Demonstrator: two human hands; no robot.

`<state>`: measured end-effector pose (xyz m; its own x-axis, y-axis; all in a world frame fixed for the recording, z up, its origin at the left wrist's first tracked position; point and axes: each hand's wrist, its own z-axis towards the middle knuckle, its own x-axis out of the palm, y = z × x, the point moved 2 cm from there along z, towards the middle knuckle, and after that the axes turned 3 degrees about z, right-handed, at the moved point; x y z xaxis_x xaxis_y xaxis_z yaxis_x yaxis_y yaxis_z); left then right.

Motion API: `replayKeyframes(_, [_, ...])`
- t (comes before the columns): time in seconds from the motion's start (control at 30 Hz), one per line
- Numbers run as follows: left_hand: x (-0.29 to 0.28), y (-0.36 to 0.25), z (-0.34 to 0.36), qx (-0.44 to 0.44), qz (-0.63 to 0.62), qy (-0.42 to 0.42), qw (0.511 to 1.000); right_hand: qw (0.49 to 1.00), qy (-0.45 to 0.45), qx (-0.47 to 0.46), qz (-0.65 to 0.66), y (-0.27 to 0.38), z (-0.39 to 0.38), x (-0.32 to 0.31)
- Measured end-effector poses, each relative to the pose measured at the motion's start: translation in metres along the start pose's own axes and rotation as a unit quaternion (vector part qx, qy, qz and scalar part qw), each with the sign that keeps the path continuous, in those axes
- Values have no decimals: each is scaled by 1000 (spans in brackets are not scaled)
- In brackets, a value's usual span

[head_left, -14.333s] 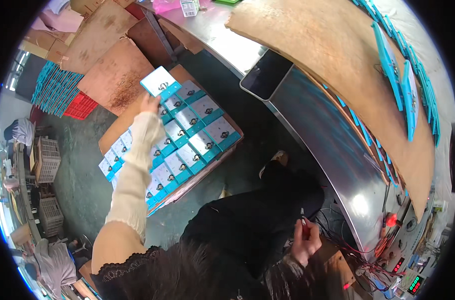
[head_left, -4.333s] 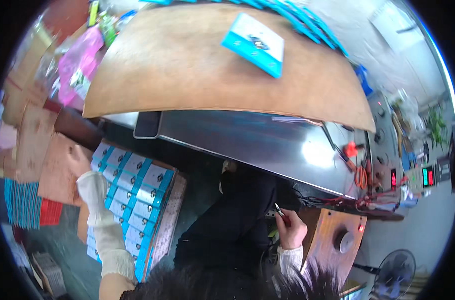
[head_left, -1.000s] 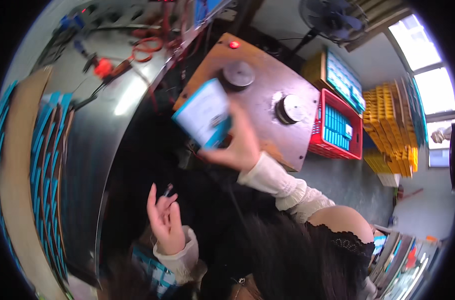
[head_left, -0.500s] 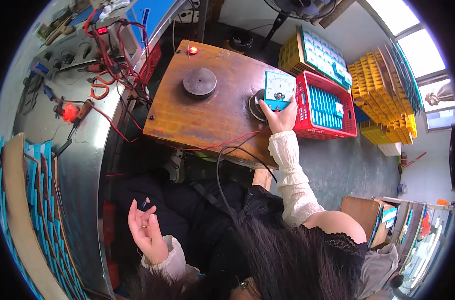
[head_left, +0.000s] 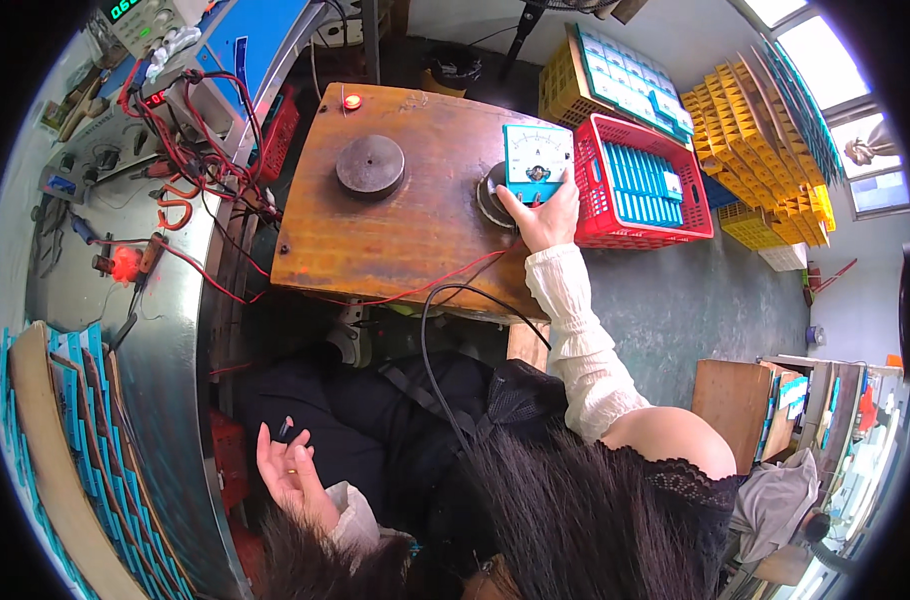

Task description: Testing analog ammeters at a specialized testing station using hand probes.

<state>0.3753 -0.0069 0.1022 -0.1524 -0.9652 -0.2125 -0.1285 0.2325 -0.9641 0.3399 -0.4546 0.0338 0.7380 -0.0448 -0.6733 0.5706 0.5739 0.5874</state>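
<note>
1. Head view: right of upper centre, the right hand (head_left: 550, 213) has its grip closed on the lower end of a teal-edged meter (head_left: 537, 155), thumb at left, fingers at right.
2. At lower left, the left hand (head_left: 297, 478) curls loosely round a small dark tool (head_left: 287, 431).
3. The meter is over the right disc (head_left: 492, 200) of the wooden worktop (head_left: 425, 225); the left disc (head_left: 370, 165) is bare. The red crate (head_left: 596, 200) lies just right of the meter.
4. Held by one end, the meter could tip or slip if the thumb slackens; a swing to the right might knock it on the crate's rim.
5. The black cable (head_left: 426, 345) loops near the right sleeve (head_left: 580, 320) and could snag. Such relaxed fingers might drop the tool.
6. The meter hides most of the right disc, so whether they touch is unclear. The tool's tip is too small to identify. Hair (head_left: 535, 500) covers part of the lower edge; the fan (head_left: 523, 35) is cut off above.
</note>
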Motion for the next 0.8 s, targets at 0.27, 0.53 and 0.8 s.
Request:
replayKeyframes(0.27, [-2, 8, 1, -14, -28, -23, 999, 999, -33, -28, -18, -5, 1, 3])
replayKeyframes(0.53, [-21, 11, -3, -65, -67, -117, 989, 998, 26, -41, 35, 13, 0, -1])
replayKeyframes(0.8, [-18, -1, -6, -1, -75, -121, 990, 970, 156, -51, 178, 112, 10, 73])
